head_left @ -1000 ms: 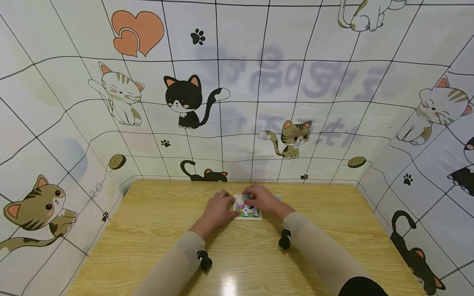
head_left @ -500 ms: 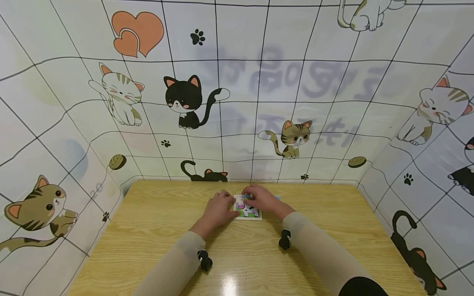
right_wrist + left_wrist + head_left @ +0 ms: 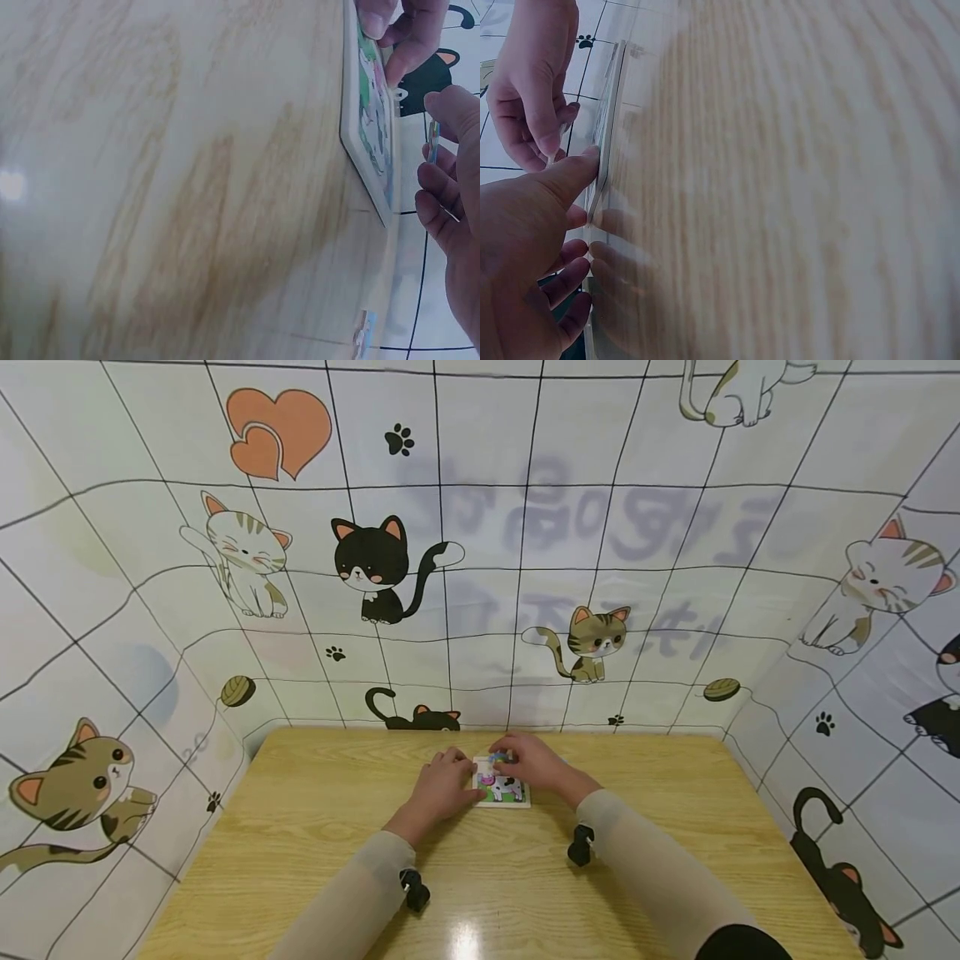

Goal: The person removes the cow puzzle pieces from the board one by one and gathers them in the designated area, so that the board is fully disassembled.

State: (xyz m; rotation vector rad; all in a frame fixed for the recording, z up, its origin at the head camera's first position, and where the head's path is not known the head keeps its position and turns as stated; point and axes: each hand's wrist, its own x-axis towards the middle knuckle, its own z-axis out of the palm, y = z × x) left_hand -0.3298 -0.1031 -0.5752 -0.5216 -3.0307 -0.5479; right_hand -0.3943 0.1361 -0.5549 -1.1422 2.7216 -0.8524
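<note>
desk [image 3: 495, 877]: wood-grain look, smooth, glossy
puzzle [image 3: 375, 127]: smooth printed face
sleeves [image 3: 652, 860]: matt cloth
wall [image 3: 480, 527]: smooth printed sheet, slightly rippled

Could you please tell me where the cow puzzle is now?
In the head view, the cow puzzle lies near the far edge of the table, the left hand at its left side and the right hand over its upper right.

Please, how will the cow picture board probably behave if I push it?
The cow picture board has straight edges, so it is probably stiff. Its thin profile suggests light weight. Lying flat on the table, it would likely slide rather than tip.
</note>
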